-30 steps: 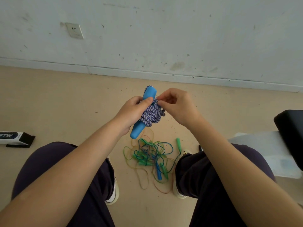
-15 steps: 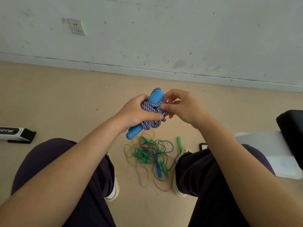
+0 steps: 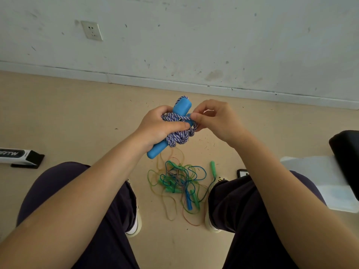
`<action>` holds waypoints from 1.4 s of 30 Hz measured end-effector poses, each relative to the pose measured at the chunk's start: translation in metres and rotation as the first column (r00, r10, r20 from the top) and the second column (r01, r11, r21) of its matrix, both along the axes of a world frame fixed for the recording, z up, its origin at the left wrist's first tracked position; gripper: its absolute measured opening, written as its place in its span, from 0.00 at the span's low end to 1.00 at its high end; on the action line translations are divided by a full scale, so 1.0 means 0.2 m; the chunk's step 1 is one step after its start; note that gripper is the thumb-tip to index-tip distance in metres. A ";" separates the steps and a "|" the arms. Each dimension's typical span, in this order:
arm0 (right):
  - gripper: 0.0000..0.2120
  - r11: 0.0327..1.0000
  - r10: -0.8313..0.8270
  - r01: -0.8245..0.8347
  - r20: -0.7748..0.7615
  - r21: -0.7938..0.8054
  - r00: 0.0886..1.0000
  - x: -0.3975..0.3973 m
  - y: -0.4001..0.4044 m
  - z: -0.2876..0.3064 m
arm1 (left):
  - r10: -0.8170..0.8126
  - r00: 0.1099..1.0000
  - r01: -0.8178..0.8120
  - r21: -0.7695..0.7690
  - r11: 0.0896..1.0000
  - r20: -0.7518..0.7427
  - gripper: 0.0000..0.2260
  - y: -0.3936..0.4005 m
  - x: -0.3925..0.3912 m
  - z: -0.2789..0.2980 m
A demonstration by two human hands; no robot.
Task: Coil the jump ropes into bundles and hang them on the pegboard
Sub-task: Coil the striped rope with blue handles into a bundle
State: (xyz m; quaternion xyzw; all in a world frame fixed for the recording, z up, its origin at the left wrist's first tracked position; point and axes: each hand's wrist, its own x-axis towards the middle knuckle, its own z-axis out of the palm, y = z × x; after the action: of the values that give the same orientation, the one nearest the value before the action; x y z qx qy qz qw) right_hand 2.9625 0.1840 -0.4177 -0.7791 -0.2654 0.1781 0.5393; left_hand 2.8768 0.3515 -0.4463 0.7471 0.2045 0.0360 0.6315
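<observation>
The left hand (image 3: 155, 129) grips the nearly bundled purple-and-white braided rope with blue foam handles (image 3: 177, 131) above the floor, right-hand fingers (image 3: 196, 118) pinching its wrap, while tangled thin green, blue and yellow ropes (image 3: 180, 181) remain uncoiled, nothing hung.

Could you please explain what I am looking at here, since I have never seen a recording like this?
There is no machine: a person wears a camera on the head, looking down at their own hands and knees. The left hand grips a blue-handled jump rope, its purple-and-white cord wound round the handles. The right hand pinches a strand of that cord. On the floor between the feet lies a tangle of thin ropes with green and blue handles, not yet coiled. No pegboard shows in this view.
</observation>
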 end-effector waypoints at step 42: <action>0.07 0.951 -0.085 0.214 -0.479 0.222 0.874 -0.05 0.03 -0.03 | 0.040 0.990 -0.067 0.209 0.976 0.133 0.12 -0.01 0.01 0.01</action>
State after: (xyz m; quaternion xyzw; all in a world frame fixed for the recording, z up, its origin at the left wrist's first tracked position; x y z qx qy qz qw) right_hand 2.9528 0.1890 -0.4245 -0.6519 -0.0889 0.2787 0.6996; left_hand 2.8787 0.3494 -0.4441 0.8007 0.1786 0.1223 0.5586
